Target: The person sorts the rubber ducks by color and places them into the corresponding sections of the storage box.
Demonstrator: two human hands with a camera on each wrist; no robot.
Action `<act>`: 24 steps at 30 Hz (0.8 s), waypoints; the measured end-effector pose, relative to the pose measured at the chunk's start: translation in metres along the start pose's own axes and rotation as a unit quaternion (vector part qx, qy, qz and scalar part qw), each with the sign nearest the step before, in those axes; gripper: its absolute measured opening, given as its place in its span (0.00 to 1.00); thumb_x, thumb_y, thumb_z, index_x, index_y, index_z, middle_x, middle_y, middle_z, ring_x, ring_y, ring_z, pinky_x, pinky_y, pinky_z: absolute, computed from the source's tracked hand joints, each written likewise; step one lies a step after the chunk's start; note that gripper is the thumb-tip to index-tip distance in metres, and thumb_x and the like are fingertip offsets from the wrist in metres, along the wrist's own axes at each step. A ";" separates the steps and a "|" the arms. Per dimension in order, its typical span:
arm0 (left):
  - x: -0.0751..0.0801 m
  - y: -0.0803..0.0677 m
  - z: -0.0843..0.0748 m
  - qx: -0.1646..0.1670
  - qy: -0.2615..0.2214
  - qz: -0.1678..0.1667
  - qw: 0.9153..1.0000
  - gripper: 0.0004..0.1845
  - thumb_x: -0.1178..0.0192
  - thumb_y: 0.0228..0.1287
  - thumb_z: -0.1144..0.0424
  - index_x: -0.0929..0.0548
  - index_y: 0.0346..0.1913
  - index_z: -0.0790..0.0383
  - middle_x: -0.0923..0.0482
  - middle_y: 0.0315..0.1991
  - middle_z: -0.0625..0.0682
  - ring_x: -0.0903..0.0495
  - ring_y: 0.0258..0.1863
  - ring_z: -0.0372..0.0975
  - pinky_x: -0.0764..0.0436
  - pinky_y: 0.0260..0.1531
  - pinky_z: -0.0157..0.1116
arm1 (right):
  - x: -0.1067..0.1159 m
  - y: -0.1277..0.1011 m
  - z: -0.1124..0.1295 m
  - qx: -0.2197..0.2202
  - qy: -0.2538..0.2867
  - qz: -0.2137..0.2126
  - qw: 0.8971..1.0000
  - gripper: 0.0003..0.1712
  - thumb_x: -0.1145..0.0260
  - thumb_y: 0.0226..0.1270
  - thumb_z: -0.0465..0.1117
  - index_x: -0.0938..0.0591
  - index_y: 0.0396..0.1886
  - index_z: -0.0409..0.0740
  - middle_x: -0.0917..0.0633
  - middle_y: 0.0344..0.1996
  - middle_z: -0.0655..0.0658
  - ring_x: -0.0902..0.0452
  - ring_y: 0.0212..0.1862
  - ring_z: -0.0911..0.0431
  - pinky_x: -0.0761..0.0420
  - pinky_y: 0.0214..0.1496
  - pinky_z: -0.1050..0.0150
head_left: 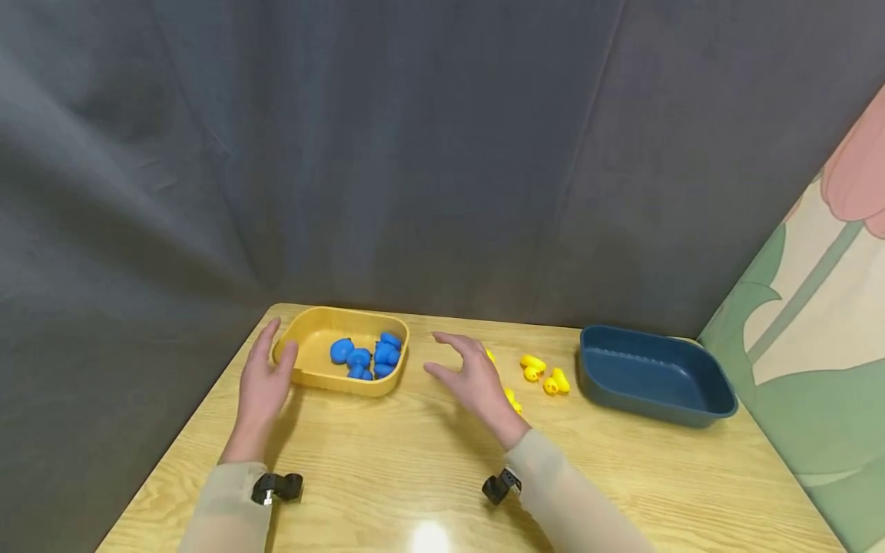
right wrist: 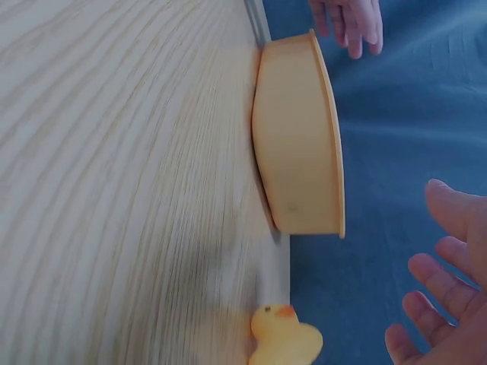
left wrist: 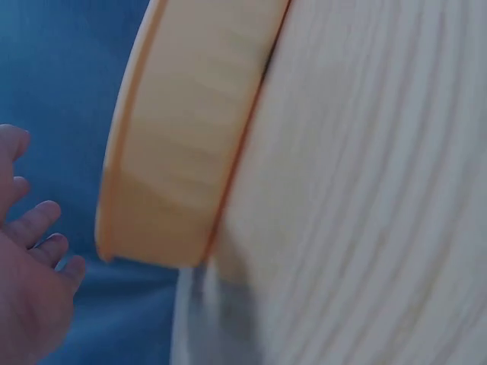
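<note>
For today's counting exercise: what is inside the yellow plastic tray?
Inside the yellow plastic tray lies a cluster of small blue toy ducks. They overlap, so their exact number cannot be told, and the tray's near wall hides part of the floor.

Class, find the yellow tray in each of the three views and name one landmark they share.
Head: yellow tray, left of centre, by the left hand.
Left wrist: its side wall fills upper middle.
Right wrist: on edge, centre right.
Shared landmark: wooden table.

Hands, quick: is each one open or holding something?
Left hand: open, holding nothing, beside the yellow tray.
Right hand: open, fingers spread, holding nothing, near the yellow ducks.
</note>
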State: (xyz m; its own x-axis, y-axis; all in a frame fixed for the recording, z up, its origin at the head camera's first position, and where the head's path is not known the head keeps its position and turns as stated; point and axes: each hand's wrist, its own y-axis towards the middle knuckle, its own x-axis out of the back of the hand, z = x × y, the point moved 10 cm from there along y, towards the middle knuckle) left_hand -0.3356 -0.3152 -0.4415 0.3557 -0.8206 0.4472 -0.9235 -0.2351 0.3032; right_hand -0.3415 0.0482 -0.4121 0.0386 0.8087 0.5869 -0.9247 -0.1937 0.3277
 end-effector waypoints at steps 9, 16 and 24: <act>-0.028 -0.008 -0.047 -0.057 0.033 0.026 0.998 0.33 0.42 0.88 0.55 0.35 0.87 0.62 0.44 0.86 0.68 0.47 0.86 0.63 0.44 0.81 0.67 | 0.027 -0.014 -0.013 -0.010 -0.014 -0.002 1.000 0.38 0.19 0.72 0.45 0.20 0.79 0.47 0.22 0.76 0.43 0.35 0.81 0.41 0.32 0.81 0.37; -0.056 -0.020 -0.072 -0.090 0.035 0.057 0.994 0.33 0.40 0.87 0.54 0.34 0.86 0.61 0.41 0.86 0.66 0.48 0.87 0.60 0.42 0.80 0.68 | 0.049 -0.028 -0.018 0.013 -0.025 -0.016 0.999 0.40 0.18 0.70 0.42 0.21 0.79 0.46 0.22 0.77 0.42 0.33 0.80 0.40 0.31 0.79 0.36; -0.090 -0.034 -0.099 -0.145 0.024 0.080 0.986 0.33 0.37 0.85 0.58 0.31 0.85 0.63 0.36 0.84 0.65 0.44 0.86 0.59 0.40 0.80 0.65 | 0.077 -0.048 -0.037 -0.002 -0.059 -0.019 0.998 0.41 0.18 0.71 0.44 0.23 0.81 0.46 0.24 0.78 0.41 0.34 0.80 0.38 0.29 0.77 0.32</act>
State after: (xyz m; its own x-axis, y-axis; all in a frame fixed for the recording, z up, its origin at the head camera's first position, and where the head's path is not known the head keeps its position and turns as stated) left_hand -0.3218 -0.1817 -0.4083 0.2216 -0.8084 0.5454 -0.8905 0.0601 0.4510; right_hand -0.3085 0.1398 -0.4099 0.1181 0.7440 0.6576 -0.9234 -0.1613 0.3483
